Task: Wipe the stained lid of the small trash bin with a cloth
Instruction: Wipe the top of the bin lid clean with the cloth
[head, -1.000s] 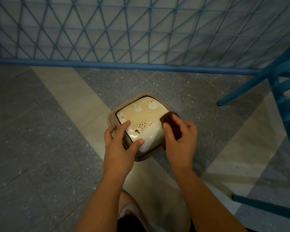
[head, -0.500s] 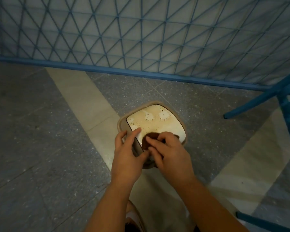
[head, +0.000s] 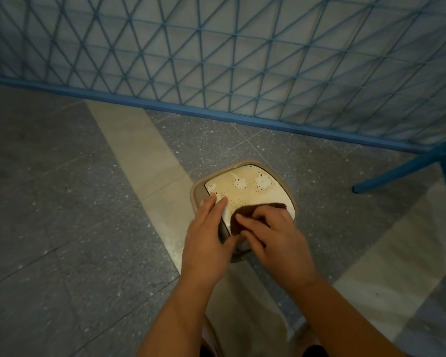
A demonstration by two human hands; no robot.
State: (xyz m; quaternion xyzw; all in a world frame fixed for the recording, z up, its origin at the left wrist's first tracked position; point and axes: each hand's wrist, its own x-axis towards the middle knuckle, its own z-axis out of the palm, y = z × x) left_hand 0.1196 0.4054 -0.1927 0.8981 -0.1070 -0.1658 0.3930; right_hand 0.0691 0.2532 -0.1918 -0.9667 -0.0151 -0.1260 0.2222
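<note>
Right hand (head: 273, 238) pressing a dark brown soft cloth (head: 245, 215) flat onto the near half of the lid, fingers spread and slightly curled over the fabric, so more pinning than gripping. Left hand (head: 206, 240) mostly open, fingertips resting on the near-left edge of the lid and thumb tucked round the front, bracing the small beige plastic trash bin (head: 198, 186) sitting on the floor right ahead. Glossy cream-white rounded-square lid (head: 250, 191) covered in brownish stain with beaded droplets and a few pale blotches toward the far side, so plenty left to wipe. Guessing here: looks light and hollow, likely to skate or tip under a hard push, hence the steadying hand; smooth lid probably slippery while wet, maybe hinged and inclined to give under pressure, so better held by the stiffer rim than the lid itself. Cloth looks limp and absorbent, should bunch up easily, best kept flat under the fingers. Beyond that, speckled grey stone floor (head: 75, 202) with a pale cream diagonal band (head: 139, 155), matte and hard. Farther back, a blue metal lattice fence (head: 216, 60) on a solid blue base rail, plus blue chair legs (head: 407, 171) off to the right.
</note>
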